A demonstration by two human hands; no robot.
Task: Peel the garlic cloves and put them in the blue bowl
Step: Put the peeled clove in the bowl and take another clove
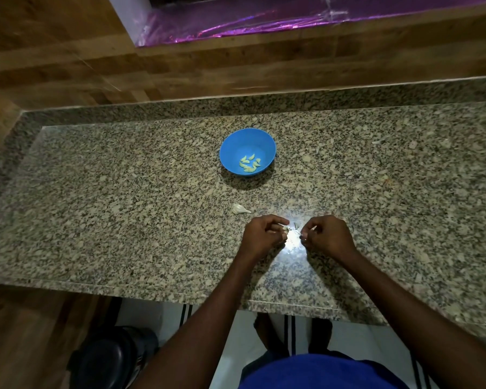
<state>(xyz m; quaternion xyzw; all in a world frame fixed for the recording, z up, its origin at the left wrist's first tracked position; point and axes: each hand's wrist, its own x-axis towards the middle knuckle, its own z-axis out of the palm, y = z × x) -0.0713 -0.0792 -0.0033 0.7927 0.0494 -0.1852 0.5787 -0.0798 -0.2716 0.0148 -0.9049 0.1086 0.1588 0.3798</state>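
Note:
A blue bowl (247,137) stands on the granite counter (124,206) and holds several peeled garlic cloves (249,164). Nearer me, an unpeeled piece of garlic (239,209) lies on the counter, just up and left of my hands. My left hand (264,234) pinches a small garlic clove (286,228) between thumb and fingers. A short gap away, my right hand (327,235) has its fingers curled, pinching what looks like a thin bit of garlic skin (302,234). A bright glare on the counter between the hands hides detail there.
A wooden wall runs behind the counter, with a purple foil-lined ledge (264,21) above. Small skin scraps (379,141) lie at the far right. The counter's front edge (180,290) is close to me. A dark bin (110,357) sits on the floor at the lower left.

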